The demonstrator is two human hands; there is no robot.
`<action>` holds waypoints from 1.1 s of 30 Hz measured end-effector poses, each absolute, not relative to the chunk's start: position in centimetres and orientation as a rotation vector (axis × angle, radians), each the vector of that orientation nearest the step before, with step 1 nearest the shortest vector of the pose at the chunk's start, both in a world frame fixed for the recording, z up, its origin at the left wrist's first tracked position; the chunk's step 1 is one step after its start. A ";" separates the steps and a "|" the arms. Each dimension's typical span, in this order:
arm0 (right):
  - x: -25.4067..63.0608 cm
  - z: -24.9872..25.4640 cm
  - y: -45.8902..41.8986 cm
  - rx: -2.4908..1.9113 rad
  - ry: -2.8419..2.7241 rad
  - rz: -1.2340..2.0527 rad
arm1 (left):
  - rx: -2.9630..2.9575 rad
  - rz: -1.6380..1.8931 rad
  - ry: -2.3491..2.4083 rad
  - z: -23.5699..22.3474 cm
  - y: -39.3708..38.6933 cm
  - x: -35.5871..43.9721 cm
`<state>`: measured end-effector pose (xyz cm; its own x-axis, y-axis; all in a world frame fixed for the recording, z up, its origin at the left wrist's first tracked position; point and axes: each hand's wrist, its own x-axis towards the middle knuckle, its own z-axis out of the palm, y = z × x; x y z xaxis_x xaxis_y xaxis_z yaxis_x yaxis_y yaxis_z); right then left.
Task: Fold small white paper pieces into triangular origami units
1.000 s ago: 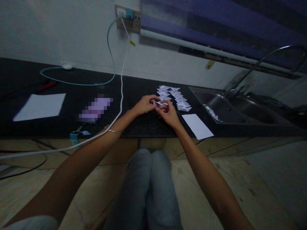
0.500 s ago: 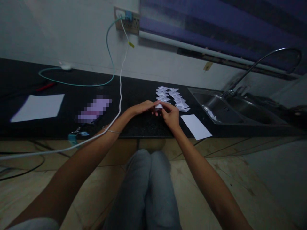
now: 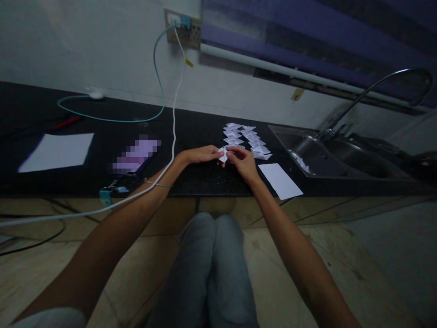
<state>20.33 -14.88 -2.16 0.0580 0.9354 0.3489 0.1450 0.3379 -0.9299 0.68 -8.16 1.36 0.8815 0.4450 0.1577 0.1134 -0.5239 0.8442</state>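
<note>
A small folded piece of white paper [image 3: 223,155] is pinched between both hands, just above the dark countertop. My left hand [image 3: 205,154] grips its left side, thumb on top. On its right edge, my right hand [image 3: 243,160] is closed with thumb and index finger. Right behind the hands stand two rows of folded paper pieces, a left row [image 3: 232,131] and a right row [image 3: 255,142], each of several pointed pieces. A flat white paper strip [image 3: 280,181] lies to the right of my right hand.
A larger white sheet [image 3: 58,152] and a blurred-out phone-like object [image 3: 138,155] lie to the left. A white cable [image 3: 174,123] runs from the wall socket [image 3: 191,32] across my left forearm. On the right is a steel sink [image 3: 307,152] with paper scraps at its edge.
The folded paper has been turned between my fingers and now shows a diamond-like face. My fingers have shifted slightly apart around it. The rows behind look the same.
</note>
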 end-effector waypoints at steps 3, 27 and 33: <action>20.4 -2.2 -14.8 -1.078 -1.409 0.773 | 2.061 0.464 0.405 1.2 -8.3 0.8; 20.8 -2.2 -14.8 -1.094 -1.393 0.778 | 2.135 0.504 0.426 0.9 -8.5 1.4; 20.7 -2.2 -14.8 -1.103 -1.438 0.805 | 2.256 0.540 0.466 -0.1 -8.0 1.4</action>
